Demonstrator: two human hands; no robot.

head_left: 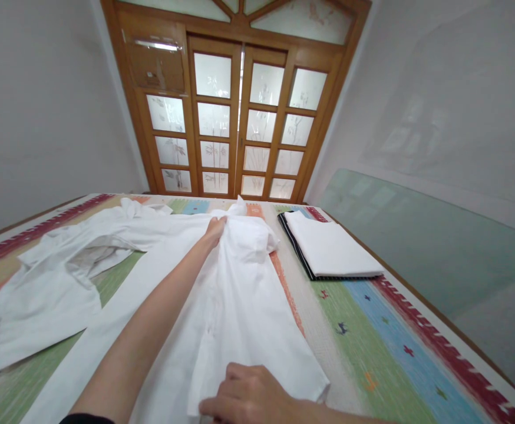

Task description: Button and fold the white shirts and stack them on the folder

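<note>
A white shirt (257,306) lies stretched out on the patterned cover in front of me, its buttoned front edge running toward me. My left hand (215,231) reaches far forward and is closed on the shirt's cloth near the collar end. Close to me, my right hand (248,391) is closed at the hem end, fingers curled on the front edge; the fingertips are partly hidden. On the left, another crumpled white garment (63,277) lies in loose folds against the shirt; where one ends and the other begins is hard to see.
A folded stack of white cloth (332,244) lies on black striped cloth (299,256) at the right. Beneath everything is a colourful patterned cover (399,353). A pale green panel (416,229) leans along the right wall. Wooden glass-paned doors (237,118) stand behind.
</note>
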